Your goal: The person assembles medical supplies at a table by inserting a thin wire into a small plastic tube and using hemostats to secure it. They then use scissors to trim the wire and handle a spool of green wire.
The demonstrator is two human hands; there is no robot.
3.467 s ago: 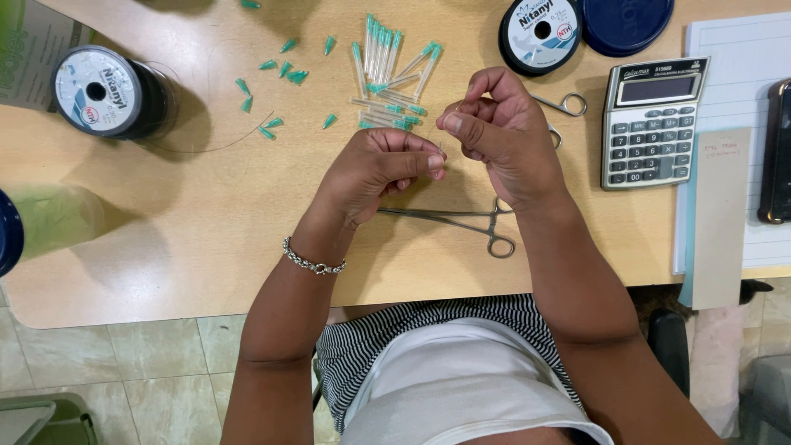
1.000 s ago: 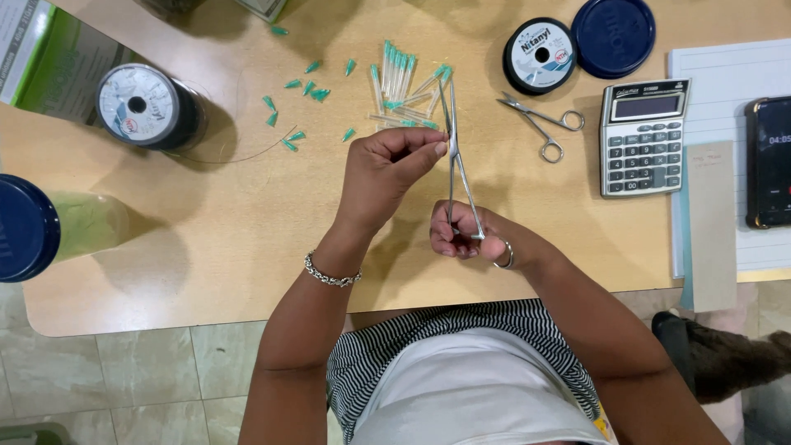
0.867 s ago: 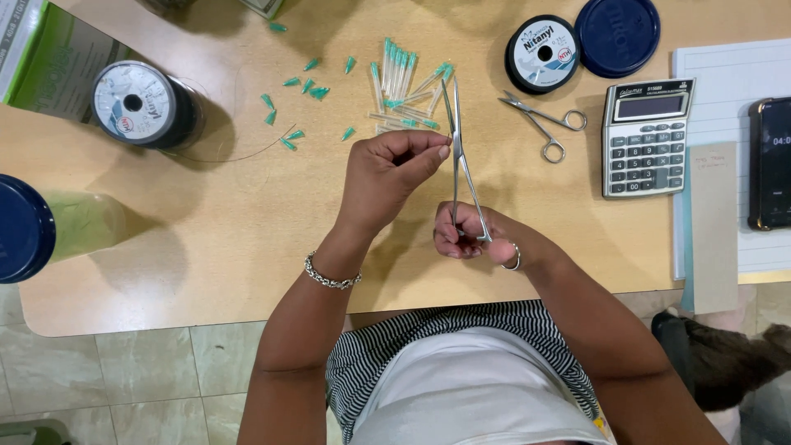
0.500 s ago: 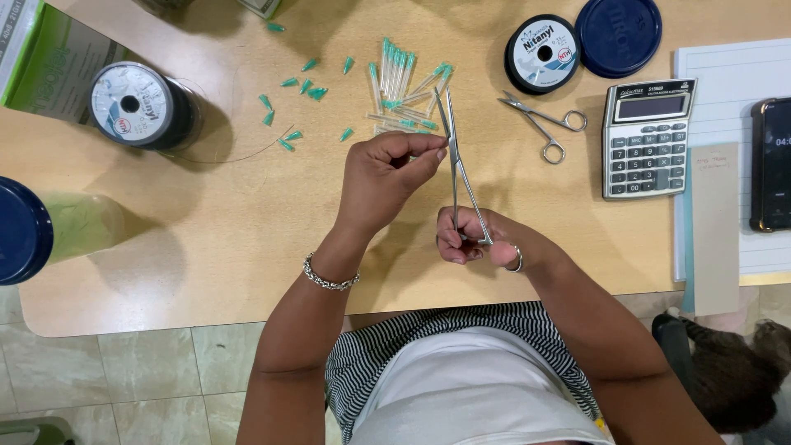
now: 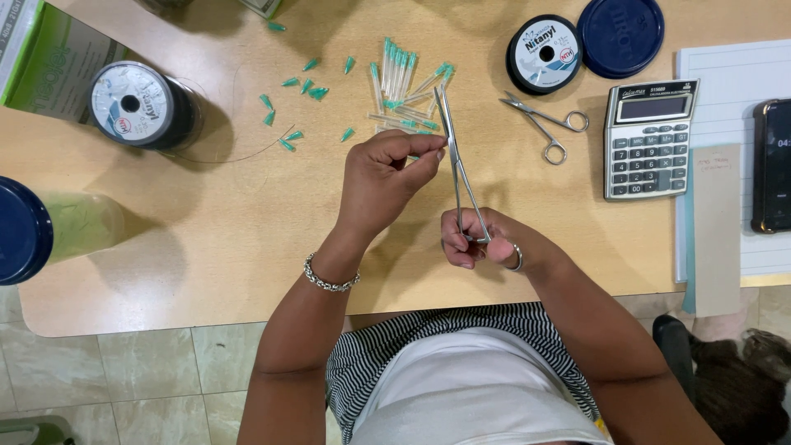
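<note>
Right hand [image 5: 486, 243] grips the forceps [image 5: 458, 165] by the handles, fingers curled through the rings, tips pointing to twelve o'clock over the counter [image 5: 206, 239], while left hand [image 5: 387, 173] pinches something too small to see.

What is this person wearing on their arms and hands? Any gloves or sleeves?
No gloves and no sleeves: both forearms are bare down to the hands. The left hand has a silver chain bracelet around its wrist. The right hand wears a silver ring on one finger. The top is white, over a black-and-white striped garment.
</note>
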